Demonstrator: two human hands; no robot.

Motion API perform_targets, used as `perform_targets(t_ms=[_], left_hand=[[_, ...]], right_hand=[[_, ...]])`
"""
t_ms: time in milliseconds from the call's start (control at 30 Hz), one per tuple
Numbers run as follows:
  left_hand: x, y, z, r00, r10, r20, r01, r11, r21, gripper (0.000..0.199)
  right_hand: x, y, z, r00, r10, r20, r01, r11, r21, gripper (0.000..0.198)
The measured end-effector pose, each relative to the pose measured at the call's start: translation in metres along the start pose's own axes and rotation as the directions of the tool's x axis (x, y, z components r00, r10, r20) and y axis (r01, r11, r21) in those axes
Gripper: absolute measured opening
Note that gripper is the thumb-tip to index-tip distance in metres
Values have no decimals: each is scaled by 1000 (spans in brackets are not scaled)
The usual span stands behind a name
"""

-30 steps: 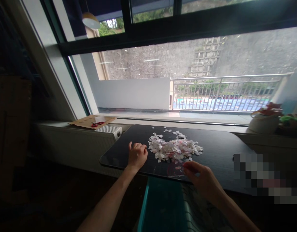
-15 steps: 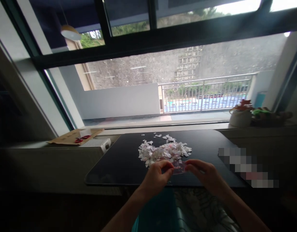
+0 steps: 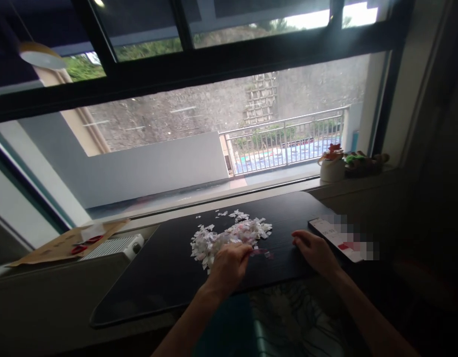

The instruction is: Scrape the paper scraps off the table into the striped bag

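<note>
My left hand (image 3: 230, 263) is closed in a pinch on one end of a small clear, pinkish plastic piece (image 3: 263, 253). The piece's other end sticks out to the right over the dark table (image 3: 284, 213). Just behind this hand lies a heap of small torn white and pale pink paper scraps (image 3: 232, 233), partly hidden by the hand. My right hand (image 3: 314, 250) hovers over the table's right side, its fingers loosely bent and slightly apart, with nothing visible in them. Beside it, to the right, a phone (image 3: 329, 233) lies with its screen lit, partly blurred out.
A brown paper sheet (image 3: 46, 245) with red-handled scissors (image 3: 85, 244) on it lies on the sill at left, beside a white ribbed radiator (image 3: 115, 246). At the right of the sill stand a white pot (image 3: 332, 168) and a green-topped planter (image 3: 362, 163). A wide window is ahead.
My right hand has let go of the plastic piece and moved right, away from my left hand, which keeps hold of it. The view has turned right and tilted.
</note>
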State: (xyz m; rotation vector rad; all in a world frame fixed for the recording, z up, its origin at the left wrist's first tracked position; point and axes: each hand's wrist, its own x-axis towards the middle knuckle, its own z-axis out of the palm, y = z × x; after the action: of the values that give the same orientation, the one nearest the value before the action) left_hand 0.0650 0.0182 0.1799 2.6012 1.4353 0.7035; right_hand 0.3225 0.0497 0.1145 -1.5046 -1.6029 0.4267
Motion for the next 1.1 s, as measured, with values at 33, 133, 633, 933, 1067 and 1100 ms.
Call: perform_targets(t_ms=[33,133,633,933,1067,1100], left_hand=[[-7,-5,-5,1000,-6,1,6,1000,-3,21],[-22,-17,-16,999,-38,-26,36,997,-62,20],[-23,-18,-11,997,-51,-57,53,998,24,22],[8,20,16,995,92,-46,-90,995,35,22],[-8,11,16,995,86,-40,-82,993,89,24],[-16,6,12,995,76,-57,-70,992,105,24]], right_hand=[[0,0,0,1000,0,-4,0,1000,-2,31],[0,0,0,1000,-1,-20,0,1000,-20,30],[0,1,4,998,-50,-44,47,996,-82,29],[-2,-1,3,994,-99,-49,92,988,-128,28],[-1,0,4,994,-104,-44,97,986,-134,27],[-2,0,4,994,-102,-45,95,986,-135,27]])
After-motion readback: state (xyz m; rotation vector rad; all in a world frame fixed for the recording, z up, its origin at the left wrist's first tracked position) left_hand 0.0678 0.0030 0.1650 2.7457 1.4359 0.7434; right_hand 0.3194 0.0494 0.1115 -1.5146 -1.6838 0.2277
